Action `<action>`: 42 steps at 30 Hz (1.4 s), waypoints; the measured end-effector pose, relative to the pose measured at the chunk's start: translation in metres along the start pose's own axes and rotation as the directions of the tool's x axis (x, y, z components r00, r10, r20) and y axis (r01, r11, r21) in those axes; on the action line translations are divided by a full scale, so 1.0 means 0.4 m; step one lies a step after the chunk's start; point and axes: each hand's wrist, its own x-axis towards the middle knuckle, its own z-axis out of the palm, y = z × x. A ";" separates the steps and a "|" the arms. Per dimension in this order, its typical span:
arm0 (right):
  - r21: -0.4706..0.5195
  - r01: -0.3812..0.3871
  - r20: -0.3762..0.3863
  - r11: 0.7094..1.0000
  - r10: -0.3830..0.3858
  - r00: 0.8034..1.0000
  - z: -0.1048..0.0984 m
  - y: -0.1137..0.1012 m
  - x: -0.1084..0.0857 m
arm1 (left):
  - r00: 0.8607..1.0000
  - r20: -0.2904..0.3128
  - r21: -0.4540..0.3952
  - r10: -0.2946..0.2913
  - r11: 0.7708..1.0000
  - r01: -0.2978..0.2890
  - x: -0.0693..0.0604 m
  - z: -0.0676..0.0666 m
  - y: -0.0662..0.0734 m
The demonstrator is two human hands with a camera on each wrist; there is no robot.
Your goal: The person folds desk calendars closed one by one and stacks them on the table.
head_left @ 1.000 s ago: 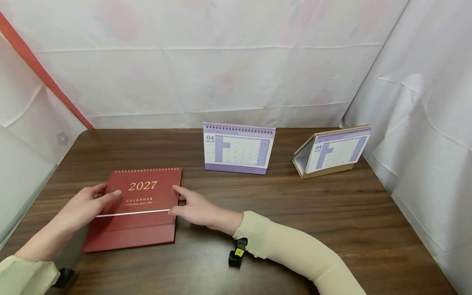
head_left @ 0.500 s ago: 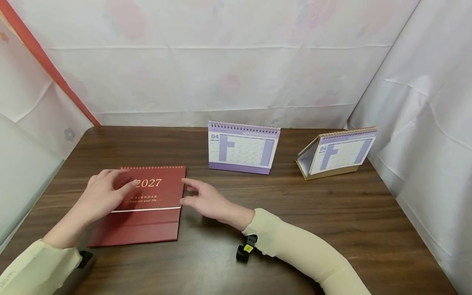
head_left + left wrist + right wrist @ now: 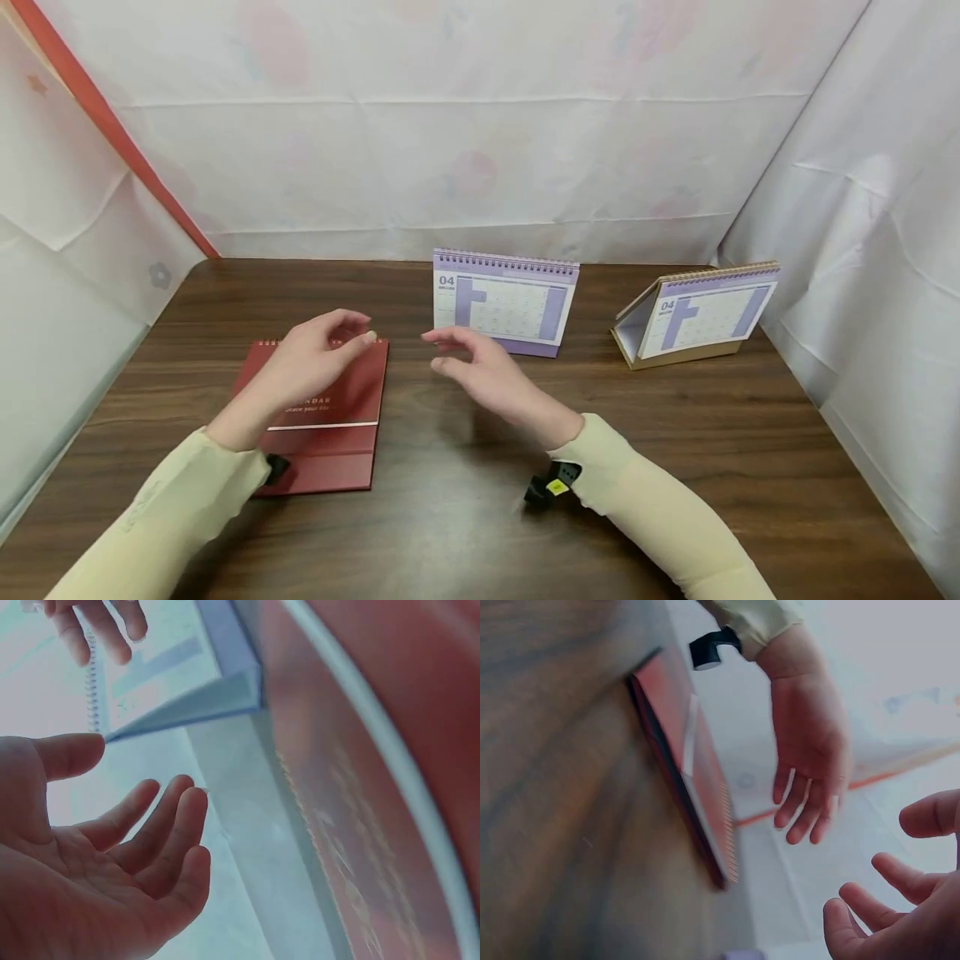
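A red 2027 calendar (image 3: pixel 330 458) lies flat on the left of the table, its coil edge at the back. Above it hovers my left hand (image 3: pixel 303 362), fingers relaxed and bent, covering part of the cover. My right hand (image 3: pixel 491 375) is in the air in front of a standing purple calendar (image 3: pixel 517 308), fingers loosely parted and holding nothing. In the left wrist view the left hand (image 3: pixel 120 855) shows an empty palm near the purple calendar (image 3: pixel 161 660). The right wrist view shows the red calendar (image 3: pixel 679 735) apart from both hands.
A second standing calendar (image 3: pixel 705 317) with a tan base is at the right, angled towards the left. The brown wooden table (image 3: pixel 465 517) reaches back to a white patterned curtain (image 3: pixel 465 125). Another curtain hangs along the right side.
Both hands have left the red calendar and moved right, the left one rising over its top edge. The calendars keep their places on the table, while the view has shifted slightly.
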 end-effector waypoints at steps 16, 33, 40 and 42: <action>-0.127 0.265 -0.571 0.956 -0.289 0.769 -0.262 0.008 -0.003 | 0.985 -0.170 -0.272 0.036 0.959 -0.082 0.133 0.071 0.104; -0.140 -0.023 -0.568 0.990 -0.061 0.821 -0.357 0.089 0.014 | 0.997 -0.072 -0.395 -0.008 0.918 -0.021 0.208 0.107 0.162; -0.278 -0.160 -0.502 0.947 -0.001 0.865 -0.371 0.105 0.012 | 1.000 -0.008 -0.374 -0.016 0.927 0.012 0.202 0.103 0.167; -0.308 -0.186 -0.476 0.933 0.018 0.879 -0.371 0.109 0.011 | 1.000 0.009 -0.359 -0.022 0.933 0.023 0.198 0.102 0.167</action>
